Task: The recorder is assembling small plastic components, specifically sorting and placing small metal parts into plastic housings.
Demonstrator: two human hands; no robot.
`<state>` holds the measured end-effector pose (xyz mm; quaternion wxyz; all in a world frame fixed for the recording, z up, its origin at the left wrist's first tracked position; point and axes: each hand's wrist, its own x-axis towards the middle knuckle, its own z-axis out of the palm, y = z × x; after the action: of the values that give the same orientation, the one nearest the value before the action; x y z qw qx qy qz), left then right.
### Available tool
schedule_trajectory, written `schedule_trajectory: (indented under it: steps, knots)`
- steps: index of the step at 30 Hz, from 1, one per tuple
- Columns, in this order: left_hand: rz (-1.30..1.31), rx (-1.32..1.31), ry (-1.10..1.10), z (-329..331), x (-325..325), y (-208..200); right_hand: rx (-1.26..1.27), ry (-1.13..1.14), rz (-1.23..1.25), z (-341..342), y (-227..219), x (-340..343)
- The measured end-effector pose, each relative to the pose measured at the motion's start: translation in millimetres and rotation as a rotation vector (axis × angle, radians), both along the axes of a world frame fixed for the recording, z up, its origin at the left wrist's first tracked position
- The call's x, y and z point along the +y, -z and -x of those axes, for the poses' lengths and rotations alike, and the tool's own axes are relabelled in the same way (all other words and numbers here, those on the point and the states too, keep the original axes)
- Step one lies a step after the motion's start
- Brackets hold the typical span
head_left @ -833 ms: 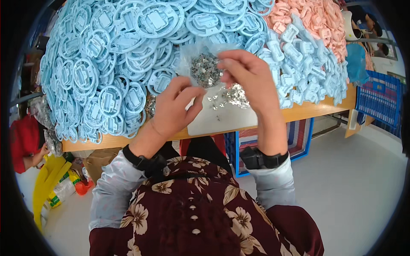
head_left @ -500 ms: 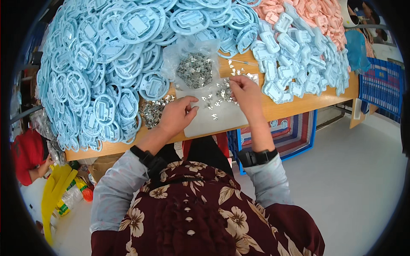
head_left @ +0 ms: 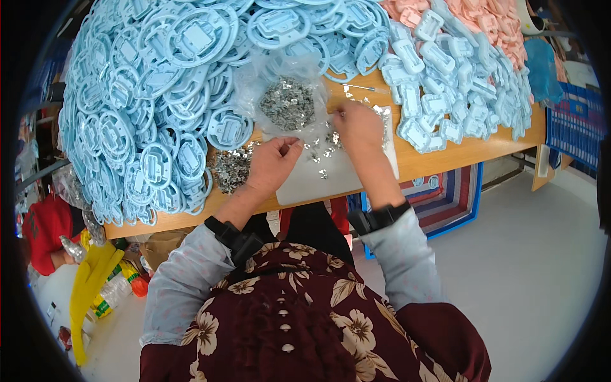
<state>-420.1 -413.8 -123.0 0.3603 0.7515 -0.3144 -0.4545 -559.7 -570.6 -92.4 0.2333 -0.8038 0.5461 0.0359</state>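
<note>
My left hand (head_left: 273, 167) is over the left edge of a whitish board (head_left: 312, 184), thumb and fingers pressed together in a pinch. Whatever they hold is too small to make out. Over the board's right side, my right hand (head_left: 359, 130) is closed too, its fingertips curled down and partly hidden, close to loose small metal pieces (head_left: 331, 149). Many more shiny metal pieces (head_left: 286, 105) lie in an opened clear plastic bag (head_left: 249, 86) beyond the hands. Left of my left hand, another heap of metal pieces (head_left: 230, 170) rests on the wooden table (head_left: 414, 167).
Light-blue oval plastic frames (head_left: 153, 95) are heaped at the left and back. Smaller light-blue shells (head_left: 439, 105) and pink ones (head_left: 484, 25) cover the right. A thin rod-like tool (head_left: 366, 87) lies behind my right hand. A co-worker in red (head_left: 43, 229) is far left.
My left hand has moved slightly right, and its fingers have closed into a pinch. My right hand has shifted a little left and turned its fingertips downward. The view has shifted slightly.
</note>
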Motion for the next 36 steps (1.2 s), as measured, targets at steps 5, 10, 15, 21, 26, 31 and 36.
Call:
schedule_trajectory:
  steps: [5, 10, 15, 21, 26, 31, 36]
  knots:
    - [0.080, -0.128, 0.089, -0.2, 7.3, 0.1, -0.606, 0.044, 0.113, 5.9, -100.5, 16.7]
    - [0.114, -0.196, 0.129, -4.1, 4.6, -11.8, -0.573, -0.438, 0.365, -52.6, -129.9, 14.9]
    - [0.122, -0.207, 0.188, 0.9, 6.0, -14.2, -0.428, -0.795, 0.358, -82.7, -95.8, -12.4]
    - [0.262, -0.406, 0.281, 15.7, 7.7, -8.7, -0.686, -0.260, -0.237, -43.2, -148.0, -6.3]
    - [0.243, -0.461, 0.381, 23.4, 3.4, 2.7, -0.321, -0.154, 0.045, 40.6, -65.2, 1.0]
    - [0.164, -0.510, 0.445, 37.1, -17.6, -10.0, -0.123, -0.105, 0.116, 51.4, 3.6, 44.8]
    - [0.152, -0.523, 0.471, 36.6, -27.5, -4.4, -0.189, -0.068, 0.094, 33.9, 15.1, 80.3]
